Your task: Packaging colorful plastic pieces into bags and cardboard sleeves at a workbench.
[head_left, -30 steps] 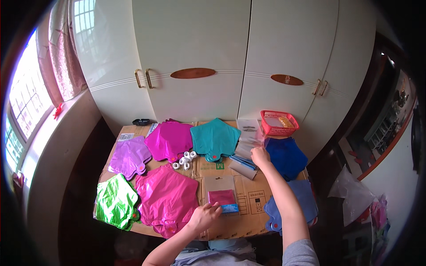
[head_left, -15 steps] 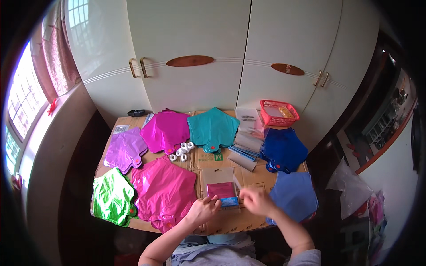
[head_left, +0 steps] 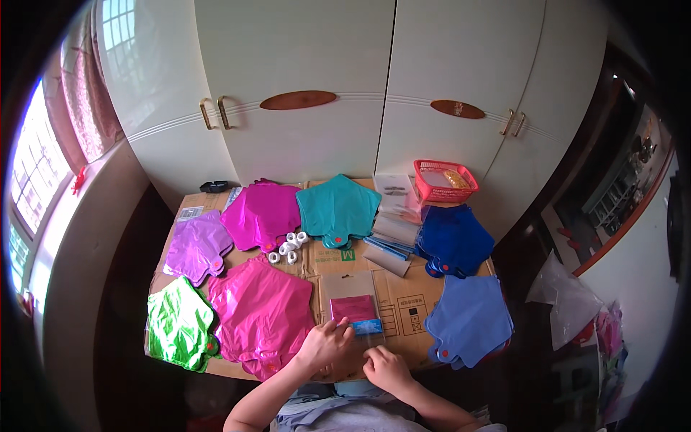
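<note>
A clear plastic packet [head_left: 350, 286] lies on the cardboard in front of me, with a folded magenta foil piece [head_left: 352, 308] and a small blue card [head_left: 367, 327] inside it. My left hand [head_left: 325, 345] is closed at the packet's lower left corner, fingertips pinching its edge. Just below the packet's lower right part, my right hand [head_left: 387, 369] has its fingers curled together. Whatever they hold, if anything, is hidden. To the left of my left hand lies a stack of pink foil balloons [head_left: 263, 309].
Flat foil balloons surround the workspace: green [head_left: 180, 322], lilac [head_left: 196, 243], magenta [head_left: 260, 212], teal [head_left: 338, 207], dark blue [head_left: 455, 239] and light blue [head_left: 471, 317]. White ribbon rolls [head_left: 291, 246], grey-blue packets [head_left: 392, 241] and a red basket [head_left: 443, 193] stand farther back. White cabinets [head_left: 302, 151] border the table.
My right hand has come down and left, from beside the packet's right edge to below it. A translucent strip near that edge no longer shows. My left hand stays at the corner.
</note>
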Demonstrator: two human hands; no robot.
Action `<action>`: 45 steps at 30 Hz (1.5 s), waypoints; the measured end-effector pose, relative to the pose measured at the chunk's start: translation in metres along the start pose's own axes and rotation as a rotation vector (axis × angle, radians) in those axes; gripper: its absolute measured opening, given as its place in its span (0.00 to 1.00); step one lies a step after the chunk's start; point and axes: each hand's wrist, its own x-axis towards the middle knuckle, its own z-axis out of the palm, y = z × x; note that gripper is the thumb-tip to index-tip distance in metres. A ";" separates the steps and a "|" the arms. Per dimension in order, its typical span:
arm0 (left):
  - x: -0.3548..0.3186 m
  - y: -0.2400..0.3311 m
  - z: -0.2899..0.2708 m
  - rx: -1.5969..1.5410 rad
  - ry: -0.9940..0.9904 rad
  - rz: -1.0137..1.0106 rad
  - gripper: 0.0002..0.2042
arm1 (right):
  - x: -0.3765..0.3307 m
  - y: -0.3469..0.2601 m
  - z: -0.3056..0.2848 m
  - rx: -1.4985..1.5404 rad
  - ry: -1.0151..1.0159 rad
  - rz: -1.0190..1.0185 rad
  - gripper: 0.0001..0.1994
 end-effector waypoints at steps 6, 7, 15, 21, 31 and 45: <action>0.001 0.003 -0.007 0.047 -0.070 0.055 0.09 | 0.022 0.023 -0.002 -0.064 0.090 0.083 0.09; 0.000 0.003 -0.007 0.045 -0.090 0.048 0.09 | 0.027 0.024 -0.002 -0.089 0.083 0.096 0.10; -0.002 0.001 -0.005 -0.030 -0.127 0.040 0.10 | 0.032 0.043 -0.047 -0.062 -0.175 -0.266 0.24; -0.003 -0.002 0.005 -0.089 -0.097 0.057 0.07 | 0.036 0.052 -0.040 -0.005 -0.139 -0.218 0.21; -0.002 -0.002 -0.003 -0.113 -0.187 0.047 0.09 | 0.058 0.056 -0.026 0.082 0.077 -0.281 0.09; 0.035 0.006 -0.018 -0.044 -0.397 -0.134 0.15 | 0.057 0.063 -0.026 0.040 0.022 -0.370 0.06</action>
